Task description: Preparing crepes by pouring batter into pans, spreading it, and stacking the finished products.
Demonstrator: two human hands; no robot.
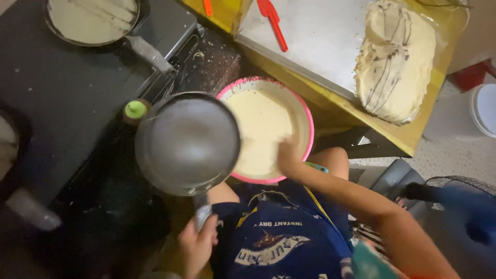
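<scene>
Holding a round metal pan [188,142] by its handle with left hand [196,248] fingers clamped, at nine o'clock of the pink-rimmed batter bowl [305,121], right hand [288,157] fingers dipped inside, grip unclear; likely mid-scoop, steadiness needed next

- A tall stack of thin crepes [395,59] sits at the right end of a steel-topped yellow table [320,41].
- A red spatula [274,21] lies on the steel sheet, well apart from the stack.
- A second pan holding pale batter [92,19] rests on the dark cooker [62,93].
- A green-capped bottle [136,109] stands beside the cooker.
- A white bucket [478,111] stands on the floor at right.
</scene>
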